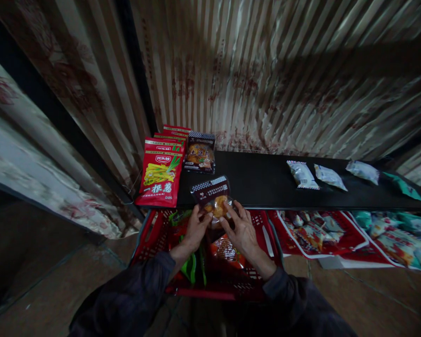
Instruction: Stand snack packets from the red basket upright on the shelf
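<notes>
My left hand [195, 229] and my right hand [241, 230] both grip a snack packet [213, 195] with a chequered dark top and orange contents, held at the front edge of a black shelf [259, 182]. Below my hands stands a red plastic basket [154, 243] with more packets inside. On the shelf's left end stand red snack bags [160, 175] in a row, and beside them a dark packet [199, 153] of the same kind as the one I hold.
Three pale small packets [302, 175] [330, 177] [363, 171] and a green one [405, 186] lie on the shelf's right part. Below, red trays [351, 243] hold several wrapped sweets. Striped curtain fabric hangs behind the shelf. The floor is brown.
</notes>
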`<state>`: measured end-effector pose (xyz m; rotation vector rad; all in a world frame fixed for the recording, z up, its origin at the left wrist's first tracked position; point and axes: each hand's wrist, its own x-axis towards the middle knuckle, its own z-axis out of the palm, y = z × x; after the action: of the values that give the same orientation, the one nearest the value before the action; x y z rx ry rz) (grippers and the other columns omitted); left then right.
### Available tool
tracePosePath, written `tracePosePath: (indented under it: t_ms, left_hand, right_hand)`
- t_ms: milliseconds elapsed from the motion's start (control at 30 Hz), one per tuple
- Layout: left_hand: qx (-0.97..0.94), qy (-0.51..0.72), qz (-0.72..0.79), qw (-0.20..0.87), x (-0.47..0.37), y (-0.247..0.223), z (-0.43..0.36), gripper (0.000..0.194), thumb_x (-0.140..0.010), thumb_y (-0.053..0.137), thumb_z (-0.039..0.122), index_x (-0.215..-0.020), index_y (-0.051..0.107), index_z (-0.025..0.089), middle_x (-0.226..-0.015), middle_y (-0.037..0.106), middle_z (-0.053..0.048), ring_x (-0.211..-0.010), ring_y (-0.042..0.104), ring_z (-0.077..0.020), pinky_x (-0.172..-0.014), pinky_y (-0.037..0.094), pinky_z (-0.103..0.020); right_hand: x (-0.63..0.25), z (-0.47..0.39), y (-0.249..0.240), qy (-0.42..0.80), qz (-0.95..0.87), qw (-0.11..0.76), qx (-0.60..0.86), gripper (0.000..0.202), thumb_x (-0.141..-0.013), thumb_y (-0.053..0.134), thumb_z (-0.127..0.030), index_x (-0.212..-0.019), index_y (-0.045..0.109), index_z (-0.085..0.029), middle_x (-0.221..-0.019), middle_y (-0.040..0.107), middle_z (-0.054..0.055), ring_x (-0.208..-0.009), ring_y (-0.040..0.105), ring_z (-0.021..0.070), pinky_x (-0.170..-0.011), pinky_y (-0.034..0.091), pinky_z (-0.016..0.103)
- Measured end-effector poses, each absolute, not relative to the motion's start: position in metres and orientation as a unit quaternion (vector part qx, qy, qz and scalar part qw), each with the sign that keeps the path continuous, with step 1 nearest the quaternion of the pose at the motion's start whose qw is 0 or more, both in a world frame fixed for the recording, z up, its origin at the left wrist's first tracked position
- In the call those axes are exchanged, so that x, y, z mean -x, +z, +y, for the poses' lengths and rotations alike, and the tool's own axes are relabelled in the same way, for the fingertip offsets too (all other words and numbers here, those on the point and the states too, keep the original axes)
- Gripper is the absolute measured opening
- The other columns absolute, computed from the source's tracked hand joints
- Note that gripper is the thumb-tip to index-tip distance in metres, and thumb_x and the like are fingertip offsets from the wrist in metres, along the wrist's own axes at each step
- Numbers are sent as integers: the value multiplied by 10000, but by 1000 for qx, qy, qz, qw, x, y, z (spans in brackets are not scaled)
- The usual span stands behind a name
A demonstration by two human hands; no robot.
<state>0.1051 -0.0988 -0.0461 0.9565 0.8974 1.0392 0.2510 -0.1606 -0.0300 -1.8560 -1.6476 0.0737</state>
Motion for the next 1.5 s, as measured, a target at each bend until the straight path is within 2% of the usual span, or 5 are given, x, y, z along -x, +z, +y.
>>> tracePosePath:
  t_ms: [200, 367, 800, 1100, 1500]
  left_hand:
    - [-342, 452, 380, 731, -91, -35, -88, 521, -578, 865, 386, -1023, 682, 187, -961, 723, -41, -880, 668, -194, -818, 530, -321]
    - [-332, 444, 369, 745, -85, -31, -86, 537, -532, 895, 376, -1005, 731, 181, -934, 740, -34, -857, 662, -176, -807, 514, -293]
    - [-307, 437, 397, 747, -85, -34, -85, 520, -544, 871, 536, -900, 749, 177, -998, 756, -69, -1010, 665, -239, -943, 479, -358]
    - [-315, 446, 400, 736, -86, -32, -82, 553, -496, 858, 613, -788, 745, 157, -858, 766, -70, -863, 692, -243, -881, 504, -384]
    - [-317, 389, 387, 774, -83, -37, -84, 464, -534, 898, 395, -904, 750, 157, -982, 762, -77, -935, 680, -226, -856, 493, -327]
  right_hand:
    - [-260, -154, -39, 221, -482, 505, 681, 565, -831, 606, -553, -1270, 544, -203, -1270, 620, 159, -1066, 646, 281, -925, 528, 480]
    - [-262, -146, -36, 355, -330, 615, 622, 608, -633, 794, -532, -1124, 580, -244, -1031, 709, 67, -928, 678, 236, -826, 554, 407]
    - [-264, -142, -25, 453, -250, 640, 569, 460, -473, 900, -354, -848, 667, -227, -759, 695, -13, -722, 636, 166, -658, 514, 301]
    - [-261, -147, -22, 496, -200, 635, 557, 474, -434, 928, -388, -813, 719, -197, -755, 715, -4, -660, 620, 139, -622, 481, 274]
    - [-268, -138, -26, 461, -147, 677, 555, 451, -337, 941, -397, -646, 674, -207, -615, 667, -38, -564, 560, 121, -561, 453, 267]
